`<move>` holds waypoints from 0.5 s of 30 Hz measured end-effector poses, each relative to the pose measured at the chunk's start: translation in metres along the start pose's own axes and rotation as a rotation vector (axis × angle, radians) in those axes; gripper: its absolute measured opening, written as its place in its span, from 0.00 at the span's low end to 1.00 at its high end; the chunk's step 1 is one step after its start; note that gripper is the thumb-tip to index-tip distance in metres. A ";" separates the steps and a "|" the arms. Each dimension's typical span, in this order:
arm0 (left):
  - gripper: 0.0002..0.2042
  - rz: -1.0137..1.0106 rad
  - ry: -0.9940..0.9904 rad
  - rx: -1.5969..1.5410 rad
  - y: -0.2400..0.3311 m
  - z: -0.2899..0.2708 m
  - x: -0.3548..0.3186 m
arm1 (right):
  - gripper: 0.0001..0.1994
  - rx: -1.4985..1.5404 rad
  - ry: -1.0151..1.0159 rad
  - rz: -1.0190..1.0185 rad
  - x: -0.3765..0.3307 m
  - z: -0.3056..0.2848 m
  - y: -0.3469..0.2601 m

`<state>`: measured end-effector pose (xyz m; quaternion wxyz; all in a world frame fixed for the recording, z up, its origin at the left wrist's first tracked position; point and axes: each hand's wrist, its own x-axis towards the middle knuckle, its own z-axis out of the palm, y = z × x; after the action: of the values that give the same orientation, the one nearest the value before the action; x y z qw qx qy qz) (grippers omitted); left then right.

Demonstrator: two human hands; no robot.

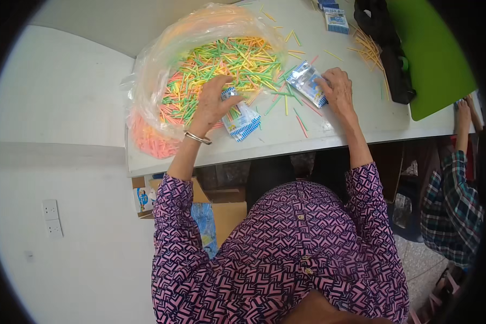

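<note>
My left hand (215,101) is closed on the upper end of a small clear packet (241,123) with blue-and-white striped ends. Coloured sticks show at that packet's upper part, but I cannot tell whether they are inside or behind it. My right hand (339,90) has its thumb and fingers curled on the right edge of a second such packet (306,82), which lies tilted on the table. Beyond my left hand, a big clear plastic bag (146,86) gapes wide, full of thin sticks (227,59) in green, yellow, orange and pink.
Loose sticks (301,125) lie scattered on the white table (318,135). A blue-and-white pack (336,20), a black object (397,75) and a green panel (432,59) stand farther right. Another person's hand (462,110) rests at the right edge. Cardboard boxes (229,210) sit below the table.
</note>
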<state>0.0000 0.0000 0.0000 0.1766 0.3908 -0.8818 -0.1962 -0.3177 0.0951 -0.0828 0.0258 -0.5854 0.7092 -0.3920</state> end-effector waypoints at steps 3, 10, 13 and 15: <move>0.25 0.189 0.155 0.044 0.016 0.007 0.023 | 0.09 0.034 0.048 -0.039 0.011 -0.007 -0.006; 0.16 0.164 0.054 -0.482 0.077 0.036 0.050 | 0.09 0.395 0.093 -0.183 0.001 -0.045 -0.063; 0.11 0.026 -0.077 -0.766 0.084 0.035 0.051 | 0.11 0.547 -0.041 -0.124 0.001 -0.044 -0.077; 0.09 0.066 -0.007 -0.669 0.087 0.035 0.045 | 0.11 0.697 -0.132 -0.024 0.002 -0.041 -0.082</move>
<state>-0.0986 0.0265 0.0194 0.2981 0.2819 -0.7814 -0.4702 -0.2716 0.1145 -0.0059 0.2654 -0.5737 0.5227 -0.5720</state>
